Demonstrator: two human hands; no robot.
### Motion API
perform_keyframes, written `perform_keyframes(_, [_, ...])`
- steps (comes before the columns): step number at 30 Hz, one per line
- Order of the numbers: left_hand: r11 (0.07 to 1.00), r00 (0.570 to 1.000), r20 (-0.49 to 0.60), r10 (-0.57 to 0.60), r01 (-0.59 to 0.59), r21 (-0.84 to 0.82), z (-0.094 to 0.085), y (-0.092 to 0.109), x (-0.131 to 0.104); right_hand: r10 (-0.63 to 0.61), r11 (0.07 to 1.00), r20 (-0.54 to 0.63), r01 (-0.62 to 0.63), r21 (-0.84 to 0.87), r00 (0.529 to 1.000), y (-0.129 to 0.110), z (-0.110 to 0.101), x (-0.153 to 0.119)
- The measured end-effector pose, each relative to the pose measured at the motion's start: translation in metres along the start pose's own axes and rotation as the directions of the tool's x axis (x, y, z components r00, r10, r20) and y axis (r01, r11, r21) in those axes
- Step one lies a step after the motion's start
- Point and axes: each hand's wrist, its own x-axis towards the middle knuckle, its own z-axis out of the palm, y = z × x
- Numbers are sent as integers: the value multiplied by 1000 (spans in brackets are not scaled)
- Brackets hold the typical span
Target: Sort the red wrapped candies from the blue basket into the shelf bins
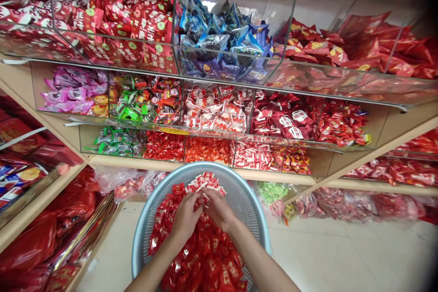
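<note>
A round blue-grey plastic basket (pixel 141 219) stands on the floor, holding many red-wrapped sweets (pixel 205 262). At its far side lies a heap of small red-and-white wrapped candies (pixel 204 181). My left hand (pixel 186 218) and my right hand (pixel 219 209) meet over the basket, at the near edge of that heap. The left fingers are bent together, and whatever they pinch is hidden. Curled fingers of the right hand close around small white-and-red wrapped candy, of which a bit shows by the palm.
Ahead rise shelves with clear bins (pixel 219 134) of wrapped sweets; blue packets (pixel 222 36) fill one upper bin. Plastic bags of sweets (pixel 132 185) lie under the lowest shelf. Red packages (pixel 37 237) line the left side. Pale floor tiles (pixel 328 251) show at right.
</note>
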Motion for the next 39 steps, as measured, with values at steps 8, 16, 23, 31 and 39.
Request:
perform_keyframes(8, [944,992,-77,102,-73,321,-27,-5,37,22,1000,3,-22,-3,1000,-5,-1,-2])
perform_keyframes(16, [650,983,67,173,-165,742,-12,-14,64,-148,984,-96,136,-113,984,-18,-30,-10])
perform_keyframes(23, [556,977,115,182,-199,807,-4,-28,66,-487,828,-174,388,-405,856,-74,-68,-3])
perform_keyframes(31, [619,973,83,215,-202,759,-8,-34,65,-742,293,-68,232,-927,666,-154,-99,55])
perform_keyframes(39, [686,954,33,297,-237,688,-23,-39,60,-631,34,-278,-332,-943,724,-158,-69,98])
